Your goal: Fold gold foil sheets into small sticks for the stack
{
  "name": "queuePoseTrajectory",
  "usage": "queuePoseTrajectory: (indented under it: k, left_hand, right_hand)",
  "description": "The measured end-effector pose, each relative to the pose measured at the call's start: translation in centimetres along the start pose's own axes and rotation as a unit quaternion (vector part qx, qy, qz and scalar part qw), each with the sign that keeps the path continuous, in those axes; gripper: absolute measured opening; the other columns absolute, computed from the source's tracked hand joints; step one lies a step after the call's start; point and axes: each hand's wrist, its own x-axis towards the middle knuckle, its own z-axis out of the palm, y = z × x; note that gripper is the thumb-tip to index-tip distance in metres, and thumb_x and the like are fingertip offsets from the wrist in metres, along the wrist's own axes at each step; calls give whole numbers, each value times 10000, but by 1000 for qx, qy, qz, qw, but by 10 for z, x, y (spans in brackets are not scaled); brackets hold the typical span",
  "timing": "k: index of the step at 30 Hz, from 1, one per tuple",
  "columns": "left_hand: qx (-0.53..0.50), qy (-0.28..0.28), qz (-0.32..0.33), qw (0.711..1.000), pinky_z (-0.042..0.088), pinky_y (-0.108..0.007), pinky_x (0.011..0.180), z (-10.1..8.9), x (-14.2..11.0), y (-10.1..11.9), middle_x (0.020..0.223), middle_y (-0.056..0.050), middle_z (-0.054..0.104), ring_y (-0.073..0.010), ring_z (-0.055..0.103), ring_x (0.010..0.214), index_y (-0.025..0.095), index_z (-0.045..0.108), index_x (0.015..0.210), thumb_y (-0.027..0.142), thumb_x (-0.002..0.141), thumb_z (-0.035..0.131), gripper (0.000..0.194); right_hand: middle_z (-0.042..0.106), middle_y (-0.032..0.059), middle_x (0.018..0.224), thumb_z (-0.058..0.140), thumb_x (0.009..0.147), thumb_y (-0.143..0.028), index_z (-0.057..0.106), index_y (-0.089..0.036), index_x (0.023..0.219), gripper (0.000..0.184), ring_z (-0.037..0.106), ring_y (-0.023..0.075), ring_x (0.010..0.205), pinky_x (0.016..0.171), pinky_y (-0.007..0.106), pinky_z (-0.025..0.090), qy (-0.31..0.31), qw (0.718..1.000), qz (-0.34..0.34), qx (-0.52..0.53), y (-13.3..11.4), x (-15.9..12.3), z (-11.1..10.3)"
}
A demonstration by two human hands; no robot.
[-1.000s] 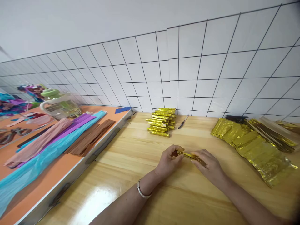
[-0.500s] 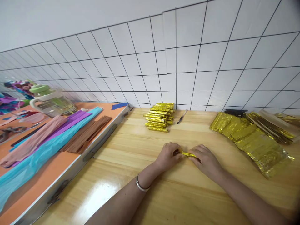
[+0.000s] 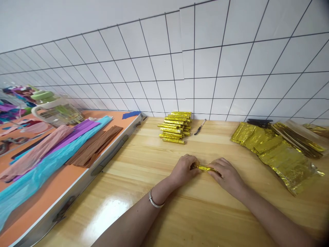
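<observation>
Between my two hands is a thin strip of gold foil (image 3: 205,168), rolled or folded narrow, held just above or on the wooden table (image 3: 144,212). My left hand (image 3: 184,168) pinches its left end, with a silver bangle on the wrist. On the other end, my right hand (image 3: 225,174) closes with thumb and fingers. Both ends of the foil are hidden inside my fingers. Beyond my hands, near the wall, lies a pile of gold foil rolls (image 3: 177,127). Flat gold foil sheets (image 3: 277,154) spread out on the right.
A pen (image 3: 199,127) lies right of the pile. Behind the foil sheets is a black object (image 3: 259,122). At left, a raised-edge orange board (image 3: 63,192) carries coloured crepe paper strips (image 3: 59,157), scissors (image 3: 12,142) and a green-lidded clear jug (image 3: 55,109). A tiled wall (image 3: 159,68) bounds the back.
My hands have moved slightly apart, and a little more of the gold foil strip shows between them. The view has shifted a touch; other things lie as before.
</observation>
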Motion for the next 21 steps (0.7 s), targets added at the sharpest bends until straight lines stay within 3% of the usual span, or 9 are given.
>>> queuePoseTrajectory:
  k: [6,14,21]
  left_hand:
    - [1,-8,-4,1000,362,-257,674,-1,0,1,736,3,578,-156,493,738,189,587,842,219,700,681,173]
    - [9,-4,20,1000,366,-270,709,-1,1,0,743,1,581,-158,494,759,179,576,805,159,701,653,131]
    - [13,-14,19,1000,367,-279,721,0,1,-1,778,-12,594,-175,504,788,188,594,855,203,693,668,178]
  right_hand:
    - [632,50,903,545,839,-200,616,-226,987,167,535,206,873,778,370,445,8,1000,-13,8,3,-1,3]
    - [638,56,922,558,828,-224,609,-226,1015,195,538,220,892,791,387,442,-4,1000,4,-19,1,0,0]
    - [640,61,904,547,824,-222,622,-224,1008,198,544,215,874,767,378,446,9,1000,-9,-14,4,0,0]
